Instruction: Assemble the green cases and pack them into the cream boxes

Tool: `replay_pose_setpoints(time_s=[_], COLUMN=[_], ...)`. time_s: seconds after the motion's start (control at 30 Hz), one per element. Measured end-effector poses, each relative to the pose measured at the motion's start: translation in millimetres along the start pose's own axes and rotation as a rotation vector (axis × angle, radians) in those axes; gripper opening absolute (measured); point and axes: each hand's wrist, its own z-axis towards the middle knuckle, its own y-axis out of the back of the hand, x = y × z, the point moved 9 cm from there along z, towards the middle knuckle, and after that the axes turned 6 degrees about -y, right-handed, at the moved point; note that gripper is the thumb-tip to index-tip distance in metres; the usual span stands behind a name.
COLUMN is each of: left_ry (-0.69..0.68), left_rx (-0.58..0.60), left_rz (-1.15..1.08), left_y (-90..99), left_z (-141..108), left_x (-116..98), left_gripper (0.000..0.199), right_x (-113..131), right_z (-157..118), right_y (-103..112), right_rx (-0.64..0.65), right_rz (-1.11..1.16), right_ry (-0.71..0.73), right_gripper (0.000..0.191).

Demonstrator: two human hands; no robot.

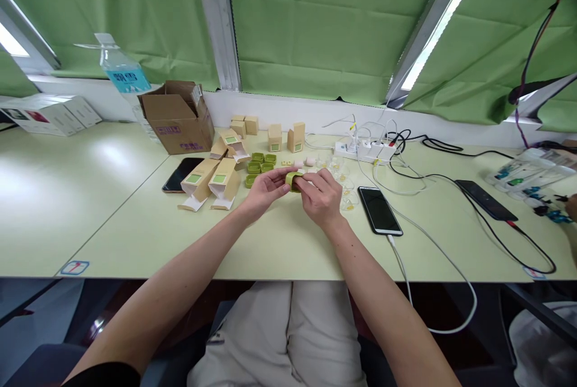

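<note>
My left hand (264, 191) is closed on a small olive-green square tray (294, 179), held just above the table by its left side. My right hand (322, 199) is closed at the same piece, fingertips pressed into its right side and partly hiding it. Several matching green trays (255, 167) sit in a cluster left of my hands. Small yellow bits (286, 163) and a pink piece (310, 161) lie just behind them. Clear plastic domes (348, 201), some with a yellow bit inside, are spread beside my right hand.
Opened small cartons (224, 179) and a dark phone (183, 173) lie left. Behind stand closed cartons (274, 136) and a brown cardboard box (183, 119). On the right are a charging phone (380, 210), a power strip (365, 149), cables and a black power bank (487, 199).
</note>
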Motion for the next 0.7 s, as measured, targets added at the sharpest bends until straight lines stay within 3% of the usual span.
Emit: replay_pose_setpoints(time_s=[0.2, 0.43, 0.7], left_ry=[0.012, 0.017, 0.035], left_rx=[0.004, 0.02, 0.016], left_rz=[0.002, 0.016, -0.055], left_y=[1.2, -0.9, -6.0], left_z=[-0.3, -0.9, -1.8], left_x=[1.9, 0.3, -3.2], left_gripper=[0.05, 0.051, 0.051], right_x=[0.6, 0.3, -7.1], right_z=[-0.4, 1.5, -0.7], right_y=[2.3, -3.2, -3.2], right_rx=[-0.006, 0.08, 0.041], right_rz=[0.016, 0.11, 0.114], right_ry=[-0.006, -0.035, -0.096], right_gripper=[0.029, 0.033, 0.032])
